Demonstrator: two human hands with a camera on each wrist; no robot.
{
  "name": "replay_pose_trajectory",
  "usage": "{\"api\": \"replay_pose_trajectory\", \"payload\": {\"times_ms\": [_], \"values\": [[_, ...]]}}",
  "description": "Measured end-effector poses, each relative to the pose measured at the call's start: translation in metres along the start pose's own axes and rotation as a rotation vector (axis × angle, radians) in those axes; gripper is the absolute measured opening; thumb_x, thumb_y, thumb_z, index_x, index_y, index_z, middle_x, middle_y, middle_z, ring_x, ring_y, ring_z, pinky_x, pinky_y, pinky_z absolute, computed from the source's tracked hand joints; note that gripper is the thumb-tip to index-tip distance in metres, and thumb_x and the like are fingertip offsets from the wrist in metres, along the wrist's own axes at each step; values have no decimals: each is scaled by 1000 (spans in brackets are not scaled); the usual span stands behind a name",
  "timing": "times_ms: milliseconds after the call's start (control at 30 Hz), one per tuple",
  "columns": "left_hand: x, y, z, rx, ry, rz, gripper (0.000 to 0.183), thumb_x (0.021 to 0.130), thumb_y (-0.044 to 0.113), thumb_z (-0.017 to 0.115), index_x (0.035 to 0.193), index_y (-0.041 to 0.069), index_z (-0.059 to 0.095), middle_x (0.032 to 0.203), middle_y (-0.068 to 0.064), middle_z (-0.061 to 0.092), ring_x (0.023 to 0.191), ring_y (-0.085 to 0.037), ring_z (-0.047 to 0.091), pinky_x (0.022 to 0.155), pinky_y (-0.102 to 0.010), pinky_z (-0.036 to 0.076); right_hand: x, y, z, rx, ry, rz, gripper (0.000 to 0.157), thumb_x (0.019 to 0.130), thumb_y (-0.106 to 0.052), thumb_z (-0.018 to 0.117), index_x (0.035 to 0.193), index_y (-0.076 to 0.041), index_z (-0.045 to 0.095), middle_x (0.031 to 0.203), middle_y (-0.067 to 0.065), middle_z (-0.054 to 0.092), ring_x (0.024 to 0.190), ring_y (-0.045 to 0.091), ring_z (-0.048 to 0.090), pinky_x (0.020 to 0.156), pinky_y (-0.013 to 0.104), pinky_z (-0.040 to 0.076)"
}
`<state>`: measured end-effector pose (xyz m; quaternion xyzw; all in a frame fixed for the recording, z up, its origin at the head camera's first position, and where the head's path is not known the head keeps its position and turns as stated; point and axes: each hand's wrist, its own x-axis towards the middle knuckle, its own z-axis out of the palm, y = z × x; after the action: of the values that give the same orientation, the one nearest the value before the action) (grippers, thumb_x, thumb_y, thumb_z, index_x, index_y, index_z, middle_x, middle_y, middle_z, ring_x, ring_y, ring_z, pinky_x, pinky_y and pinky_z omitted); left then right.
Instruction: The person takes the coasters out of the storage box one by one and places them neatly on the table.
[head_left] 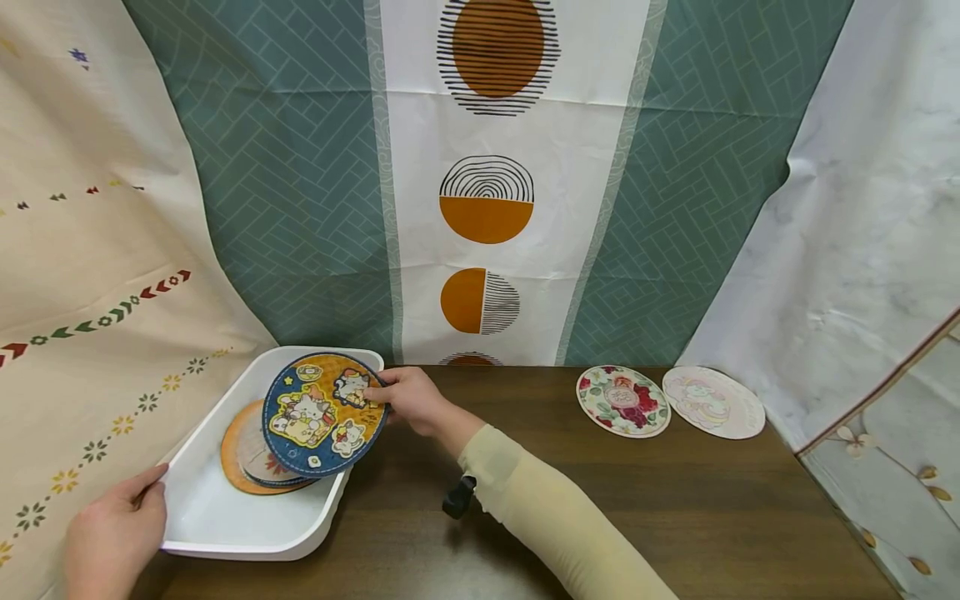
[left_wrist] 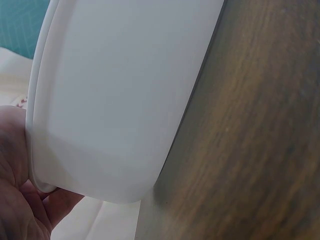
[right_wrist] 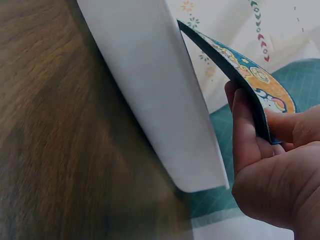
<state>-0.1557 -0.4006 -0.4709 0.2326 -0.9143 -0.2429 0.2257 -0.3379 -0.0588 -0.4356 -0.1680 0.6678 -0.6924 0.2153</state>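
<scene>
My right hand [head_left: 416, 398] pinches the right edge of a round mat [head_left: 303, 458] with a blue border, an orange middle and cartoon animals. The right wrist view shows the thumb on its printed face, the fingers under its dark back, and the mat [right_wrist: 267, 82] slightly bent. It is over a white plastic bin [head_left: 225, 521], above other round mats, one of them orange [head_left: 231, 462]; the rest are partly covered. On the bin's near left corner, my left hand [head_left: 116, 529] grips the rim, fingers below it in the left wrist view.
A rose-patterned round mat [head_left: 624, 402] and a pale pink round mat [head_left: 712, 403] lie side by side at the back right of the brown wooden table [head_left: 570, 492]. A patterned green and white curtain [head_left: 487, 242] hangs behind; cream cloth [head_left: 112, 350] borders the left.
</scene>
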Motion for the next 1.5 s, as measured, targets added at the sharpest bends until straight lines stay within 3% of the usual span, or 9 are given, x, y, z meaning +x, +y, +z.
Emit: {"api": "replay_pose_trajectory", "payload": {"times_ms": [533, 1100, 1500], "values": [[3, -2, 1, 3, -25, -28, 35, 107, 7, 58, 135, -9, 71, 139, -35, 65, 127, -59, 59, 105, -70, 47, -9, 15, -39, 98, 41, 44, 24, 108, -11, 74, 128, 3, 78, 95, 9, 80, 77, 18, 79, 72, 36, 70], [2, -2, 0, 2, -7, 10, 33, 106, 7, 60, 132, -9, 73, 136, -35, 67, 123, -61, 61, 100, -69, 48, -23, 22, -89, 145, 87, 52, 33, 111, -12, 70, 140, 5, 71, 100, 9, 80, 81, 17, 81, 78, 36, 70], [3, -3, 1, -1, 5, 6, 33, 105, 6, 60, 132, -10, 72, 134, -35, 68, 122, -59, 63, 100, -68, 49, -35, 25, -125, 172, 144, 67, 38, 111, -11, 70, 145, 6, 67, 103, 10, 81, 82, 17, 81, 73, 31, 68]]}}
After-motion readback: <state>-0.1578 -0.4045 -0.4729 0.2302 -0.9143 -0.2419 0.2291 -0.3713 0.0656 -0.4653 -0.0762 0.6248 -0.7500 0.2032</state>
